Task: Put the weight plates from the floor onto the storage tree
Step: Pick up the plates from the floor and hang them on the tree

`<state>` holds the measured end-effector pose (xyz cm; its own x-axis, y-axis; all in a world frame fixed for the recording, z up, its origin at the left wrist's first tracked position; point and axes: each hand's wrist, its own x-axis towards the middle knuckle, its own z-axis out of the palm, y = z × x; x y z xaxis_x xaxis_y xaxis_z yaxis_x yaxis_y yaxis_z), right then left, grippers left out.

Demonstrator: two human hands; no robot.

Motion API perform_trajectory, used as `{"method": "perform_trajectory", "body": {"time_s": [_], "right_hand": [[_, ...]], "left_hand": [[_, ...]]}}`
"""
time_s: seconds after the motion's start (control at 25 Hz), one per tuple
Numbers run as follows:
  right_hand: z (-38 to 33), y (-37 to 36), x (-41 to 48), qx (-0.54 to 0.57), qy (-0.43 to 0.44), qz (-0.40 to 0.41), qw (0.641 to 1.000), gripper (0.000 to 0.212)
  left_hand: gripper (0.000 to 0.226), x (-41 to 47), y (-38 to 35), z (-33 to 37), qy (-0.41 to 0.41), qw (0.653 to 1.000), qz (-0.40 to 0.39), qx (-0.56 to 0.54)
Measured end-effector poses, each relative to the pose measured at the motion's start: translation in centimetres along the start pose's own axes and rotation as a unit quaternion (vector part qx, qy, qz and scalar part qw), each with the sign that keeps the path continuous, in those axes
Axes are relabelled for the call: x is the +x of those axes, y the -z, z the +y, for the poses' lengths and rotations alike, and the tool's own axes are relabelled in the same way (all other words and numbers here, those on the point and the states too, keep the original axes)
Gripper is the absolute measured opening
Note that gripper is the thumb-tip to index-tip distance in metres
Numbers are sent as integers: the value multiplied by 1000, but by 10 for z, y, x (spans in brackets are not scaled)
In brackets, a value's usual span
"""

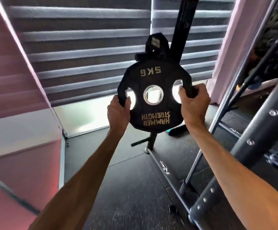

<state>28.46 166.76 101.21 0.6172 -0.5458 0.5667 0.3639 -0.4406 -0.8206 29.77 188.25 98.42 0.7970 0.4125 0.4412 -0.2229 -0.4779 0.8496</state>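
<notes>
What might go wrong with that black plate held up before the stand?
The weight plate hides much of the storage tree, so its centre hole may miss a peg and knock the small plate hanging there. The left hand and right hand hook through its side holes; fingers might get pinched against the tree. A slip would drop it on the floor.

The weight plate (153, 77) has a matt black coat that looks like rubber, with gold letters (155, 118) on it. The ring (144, 95) around its middle hole is bright polished metal. The storage tree post (181, 30) looks like black painted metal, a little glossy. The floor (126, 188) is dark matting with a fine rough grain.
</notes>
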Motion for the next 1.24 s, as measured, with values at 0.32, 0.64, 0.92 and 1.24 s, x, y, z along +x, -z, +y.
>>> {"method": "perform_trajectory", "body": {"time_s": [0.32,0.64,0.92,1.24], "right_hand": [[-13,-120,117,72,71,30,994,29],[23,-219,150,59,75,31,995,28],[50,-313,183,-25,58,107,992,28],[69,-354,197,-115,73,180,974,27]], "left_hand": [[28,155,-39,19,-61,995,75,-9],[26,255,-86,-43,-82,995,46,-15],[23,367,-146,-105,-85,994,-43,-56],[20,425,-213,-142,-88,972,-135,-170]]}}
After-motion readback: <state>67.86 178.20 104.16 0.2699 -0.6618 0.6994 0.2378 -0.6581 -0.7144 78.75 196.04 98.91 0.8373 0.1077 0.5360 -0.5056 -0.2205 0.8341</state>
